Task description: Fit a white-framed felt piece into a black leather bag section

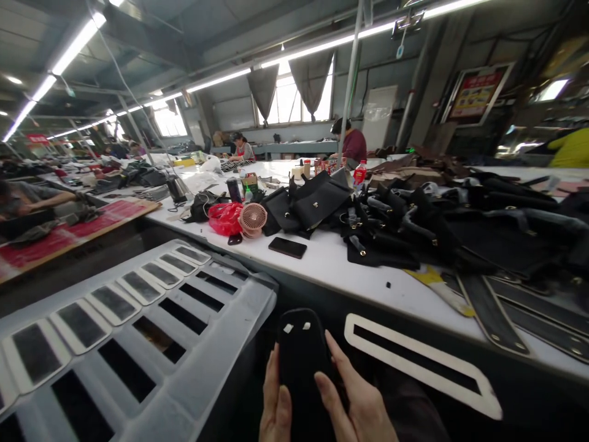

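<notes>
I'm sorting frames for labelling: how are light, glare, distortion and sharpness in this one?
Head view: ceiling tube lights and the window blow out white; straight edges bend towards the frame's borders; the black piece between left hand and right hand is dim but readable; the far people are small and soft.
</notes>
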The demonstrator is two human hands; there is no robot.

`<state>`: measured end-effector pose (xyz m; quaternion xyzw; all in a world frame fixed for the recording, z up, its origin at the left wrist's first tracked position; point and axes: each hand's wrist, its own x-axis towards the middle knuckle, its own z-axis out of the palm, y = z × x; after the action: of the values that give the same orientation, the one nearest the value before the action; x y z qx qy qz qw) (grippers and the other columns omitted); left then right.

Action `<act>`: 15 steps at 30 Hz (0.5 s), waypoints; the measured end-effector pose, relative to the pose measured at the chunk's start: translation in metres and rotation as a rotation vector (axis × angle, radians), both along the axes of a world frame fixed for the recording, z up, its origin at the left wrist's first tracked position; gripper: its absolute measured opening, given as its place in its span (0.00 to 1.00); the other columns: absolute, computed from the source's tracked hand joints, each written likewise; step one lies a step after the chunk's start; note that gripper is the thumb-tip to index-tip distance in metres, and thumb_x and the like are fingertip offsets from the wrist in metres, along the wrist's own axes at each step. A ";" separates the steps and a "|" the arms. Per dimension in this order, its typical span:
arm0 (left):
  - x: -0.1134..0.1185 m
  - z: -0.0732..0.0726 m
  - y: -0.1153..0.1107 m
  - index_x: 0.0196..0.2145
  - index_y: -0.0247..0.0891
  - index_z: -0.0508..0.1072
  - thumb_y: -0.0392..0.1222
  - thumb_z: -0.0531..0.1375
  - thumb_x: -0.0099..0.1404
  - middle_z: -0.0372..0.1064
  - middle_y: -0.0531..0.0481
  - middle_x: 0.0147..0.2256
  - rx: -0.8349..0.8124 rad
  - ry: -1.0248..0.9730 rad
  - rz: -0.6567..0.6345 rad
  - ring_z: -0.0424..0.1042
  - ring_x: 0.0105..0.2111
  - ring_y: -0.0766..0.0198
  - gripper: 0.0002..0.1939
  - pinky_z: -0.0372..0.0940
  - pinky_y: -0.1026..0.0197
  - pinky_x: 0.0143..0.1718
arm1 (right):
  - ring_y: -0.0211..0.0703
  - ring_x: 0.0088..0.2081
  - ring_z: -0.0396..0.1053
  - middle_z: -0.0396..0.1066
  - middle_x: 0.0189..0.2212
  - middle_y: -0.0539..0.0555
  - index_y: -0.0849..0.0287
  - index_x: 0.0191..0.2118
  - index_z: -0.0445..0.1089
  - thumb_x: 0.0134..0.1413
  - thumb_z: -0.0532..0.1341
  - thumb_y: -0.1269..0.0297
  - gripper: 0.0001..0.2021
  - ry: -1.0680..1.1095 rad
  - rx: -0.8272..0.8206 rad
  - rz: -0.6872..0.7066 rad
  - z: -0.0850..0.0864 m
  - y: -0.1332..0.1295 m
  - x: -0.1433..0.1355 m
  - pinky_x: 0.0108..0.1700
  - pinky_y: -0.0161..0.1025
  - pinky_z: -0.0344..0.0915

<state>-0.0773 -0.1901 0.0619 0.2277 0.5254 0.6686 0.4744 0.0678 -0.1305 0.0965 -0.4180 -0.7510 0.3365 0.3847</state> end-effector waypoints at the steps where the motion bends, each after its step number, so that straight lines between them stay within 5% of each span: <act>1: 0.001 -0.001 0.003 0.57 0.48 0.68 0.56 0.59 0.63 0.61 0.51 0.61 0.006 0.128 0.049 0.53 0.64 0.49 0.26 0.54 0.51 0.63 | 0.53 0.54 0.68 0.63 0.58 0.60 0.63 0.66 0.52 0.64 0.52 0.57 0.28 -0.031 0.003 0.000 -0.002 0.001 -0.001 0.54 0.43 0.67; 6: 0.007 -0.007 0.011 0.51 0.42 0.74 0.56 0.56 0.65 0.67 0.46 0.56 0.000 0.627 0.242 0.62 0.59 0.52 0.23 0.58 0.52 0.60 | 0.53 0.47 0.74 0.73 0.49 0.63 0.66 0.61 0.60 0.65 0.49 0.55 0.26 -0.002 -0.091 -0.047 -0.002 0.001 -0.012 0.46 0.40 0.72; 11: 0.012 -0.008 0.016 0.48 0.42 0.77 0.58 0.57 0.64 0.71 0.45 0.52 -0.032 0.597 0.257 0.68 0.53 0.54 0.22 0.64 0.56 0.54 | 0.47 0.28 0.75 0.76 0.30 0.56 0.57 0.42 0.68 0.65 0.47 0.50 0.19 0.095 -0.194 -0.103 0.008 0.000 -0.021 0.29 0.36 0.67; 15: 0.017 -0.010 0.019 0.45 0.43 0.78 0.57 0.60 0.61 0.73 0.47 0.50 0.032 0.577 0.293 0.69 0.51 0.54 0.20 0.65 0.56 0.53 | 0.44 0.25 0.72 0.73 0.25 0.54 0.55 0.36 0.65 0.64 0.46 0.46 0.19 0.111 -0.270 -0.104 0.008 0.009 -0.020 0.27 0.35 0.63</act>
<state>-0.0602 -0.1715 0.0522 0.3375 0.6549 0.6456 0.2010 0.0480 -0.1210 0.1050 -0.4850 -0.6538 0.4369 0.3828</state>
